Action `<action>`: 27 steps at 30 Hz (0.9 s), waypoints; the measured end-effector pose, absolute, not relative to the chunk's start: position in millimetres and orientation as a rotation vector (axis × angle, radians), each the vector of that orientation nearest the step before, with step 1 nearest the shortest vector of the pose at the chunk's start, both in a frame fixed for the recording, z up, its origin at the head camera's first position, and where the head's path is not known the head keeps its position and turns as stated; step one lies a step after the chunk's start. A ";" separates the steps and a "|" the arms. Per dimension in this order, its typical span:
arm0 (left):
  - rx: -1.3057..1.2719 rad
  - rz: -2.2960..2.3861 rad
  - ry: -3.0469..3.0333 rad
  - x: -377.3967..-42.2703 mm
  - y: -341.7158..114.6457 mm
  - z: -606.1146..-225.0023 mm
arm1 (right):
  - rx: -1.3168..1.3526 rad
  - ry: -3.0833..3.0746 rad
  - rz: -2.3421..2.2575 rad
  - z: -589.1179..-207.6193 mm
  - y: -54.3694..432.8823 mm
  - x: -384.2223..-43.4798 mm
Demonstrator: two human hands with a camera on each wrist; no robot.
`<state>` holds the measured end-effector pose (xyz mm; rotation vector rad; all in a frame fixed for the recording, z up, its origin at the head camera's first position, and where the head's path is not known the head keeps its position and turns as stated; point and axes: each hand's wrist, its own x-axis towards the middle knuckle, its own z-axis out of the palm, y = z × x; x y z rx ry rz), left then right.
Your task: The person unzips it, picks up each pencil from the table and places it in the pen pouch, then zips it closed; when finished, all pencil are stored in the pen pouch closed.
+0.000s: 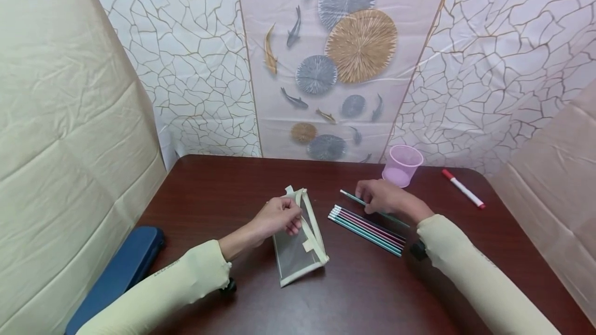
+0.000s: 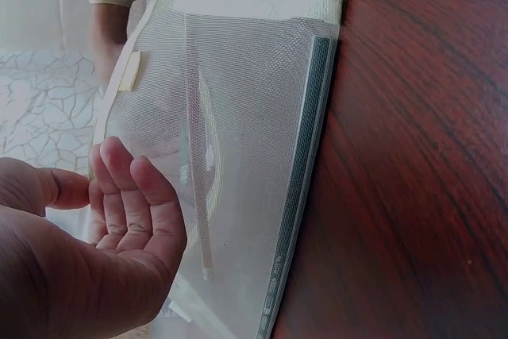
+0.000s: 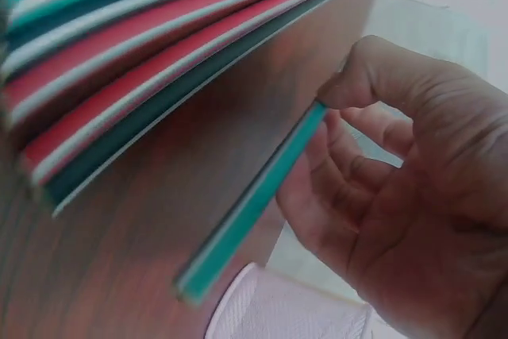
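My left hand point(image 1: 279, 217) pinches the open top edge of a cream mesh zip pouch point(image 1: 293, 257), tilted up from the table. Through the mesh point(image 2: 246, 101) in the left wrist view, a dark green pencil point(image 2: 298, 164) lies along the bottom edge. To the right, my right hand point(image 1: 384, 196) holds a green striped pencil point(image 3: 254, 204) between thumb and fingers, just above the table. Several striped pencils point(image 1: 368, 231), green and dark red, lie side by side in front of that hand, white ends toward the pouch.
A pink mesh cup point(image 1: 402, 164) stands behind my right hand. Farther right lies a white marker point(image 1: 464, 190) with red ends. At the left edge of the brown table point(image 1: 209, 180) is a blue case point(image 1: 123, 268), partly behind my left sleeve. Patterned cloth hangs at the back.
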<state>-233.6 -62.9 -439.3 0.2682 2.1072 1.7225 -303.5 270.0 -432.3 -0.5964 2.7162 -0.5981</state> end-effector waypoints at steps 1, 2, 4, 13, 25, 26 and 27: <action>0.268 1.721 2.109 -233.4 -62.6 -439.2 | -0.610 2.715 -0.650 -430.7 268.2 -303.2; 0.267 1.720 2.110 -233.3 -62.4 -439.0 | -0.627 2.713 -0.710 -429.2 266.1 -302.5; 0.263 1.718 2.113 -233.0 -62.0 -438.3 | -0.645 2.686 -0.864 -426.6 261.0 -299.6; 0.252 1.724 2.105 -233.1 -60.2 -435.2 | -0.505 2.393 -1.636 -422.4 215.2 -271.9; 0.266 1.733 2.092 -233.8 -58.6 -437.7 | -0.135 2.170 -1.990 -429.8 164.9 -243.5; 0.263 1.732 2.094 -233.7 -58.7 -437.7 | -0.129 2.158 -1.993 -431.1 162.8 -242.2; 0.262 1.732 2.096 -233.7 -58.8 -437.7 | -0.130 2.147 -1.990 -432.3 160.6 -240.6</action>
